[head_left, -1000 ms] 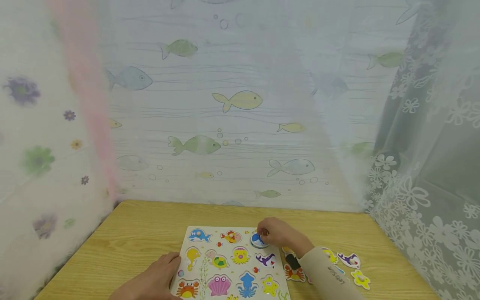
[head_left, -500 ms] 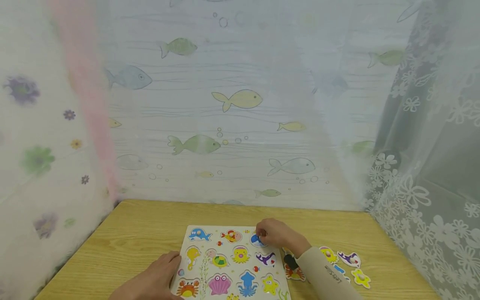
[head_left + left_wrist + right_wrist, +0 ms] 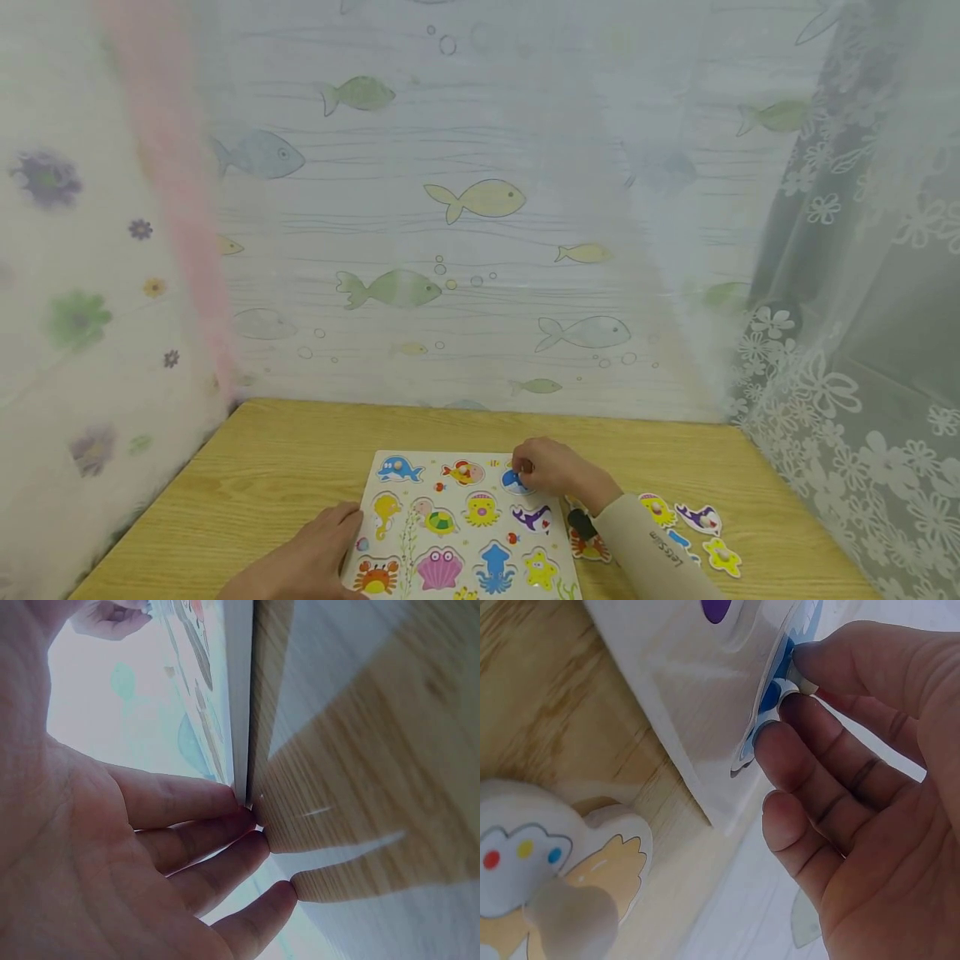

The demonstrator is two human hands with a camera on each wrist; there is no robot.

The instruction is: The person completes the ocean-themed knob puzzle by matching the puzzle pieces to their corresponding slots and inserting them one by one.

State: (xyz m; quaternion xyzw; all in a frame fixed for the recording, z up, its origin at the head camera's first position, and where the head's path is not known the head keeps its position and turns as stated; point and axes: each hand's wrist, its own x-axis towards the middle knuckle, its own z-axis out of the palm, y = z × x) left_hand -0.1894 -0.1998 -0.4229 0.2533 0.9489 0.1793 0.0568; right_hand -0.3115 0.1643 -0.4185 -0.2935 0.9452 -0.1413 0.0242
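My left hand (image 3: 311, 554) lies along the left edge of a sea-animal peg puzzle board (image 3: 450, 540). Seen from the left wrist, its extended fingertips (image 3: 240, 859) touch the board's side (image 3: 238, 705) and the wooden table. At the board's far right corner, my right hand (image 3: 557, 467) pinches the small knob (image 3: 802, 681) of a blue puzzle piece (image 3: 513, 481) between thumb and fingers. That piece lies in or right over its recess, partly hidden by the fingers. A blue whale piece (image 3: 398, 468) and a red and yellow fish piece (image 3: 462, 473), both knobbed, sit along the board's top row.
Right of the board lie loose knobbed pieces: a crab (image 3: 590, 547), a yellow octopus (image 3: 657, 509), a purple whale (image 3: 698, 518) and a yellow star (image 3: 722, 557). The right forearm covers part of this group. Fish-patterned curtains (image 3: 480, 333) hang behind the table (image 3: 292, 450).
The blue piece has settled lower and flatter into the board's corner, my right hand shifting slightly with it. The right sleeve has moved a little, uncovering more loose pieces. My left hand stays put.
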